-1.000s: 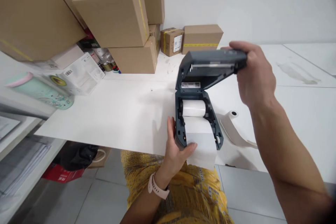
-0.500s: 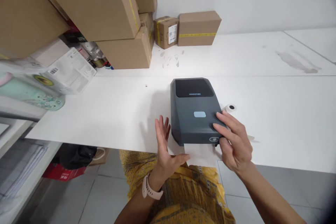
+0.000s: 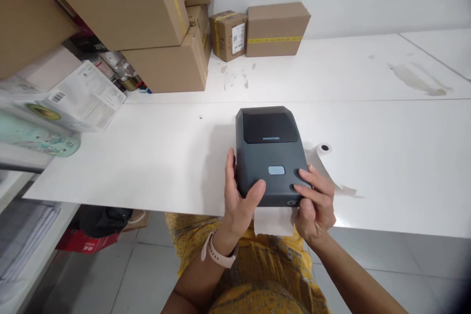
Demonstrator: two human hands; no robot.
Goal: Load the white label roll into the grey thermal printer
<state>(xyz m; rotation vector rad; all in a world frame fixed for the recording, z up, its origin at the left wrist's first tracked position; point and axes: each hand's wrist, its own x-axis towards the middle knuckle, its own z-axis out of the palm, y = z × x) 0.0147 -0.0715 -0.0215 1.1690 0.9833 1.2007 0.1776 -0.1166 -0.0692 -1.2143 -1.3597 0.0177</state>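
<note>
A dark grey label printer (image 3: 270, 157) with a black window and a pale blue button sits at the table's front edge. White paper (image 3: 274, 221) hangs out of its front slot. My left hand (image 3: 241, 201) grips the printer's left front corner, its thumb on top and its fingers along the side. On the right front corner lies my right hand (image 3: 316, 201), two fingertips on the top and the thumb curled at the front edge by the paper. A small white paper roll (image 3: 324, 148), partly unrolled, lies right of the printer.
The white table (image 3: 158, 167) carries a small labelled carton (image 3: 228, 37) and a longer carton (image 3: 277, 32) against the wall. Stacked cardboard boxes (image 3: 165, 68) stand at the back left. A mint green bottle (image 3: 40, 135) and a white box (image 3: 81, 100) lie at the left.
My left hand has moved from beside the printer onto its left front corner and closed on it. The right hand stays on the other corner. More of the unrolled paper strip shows.
</note>
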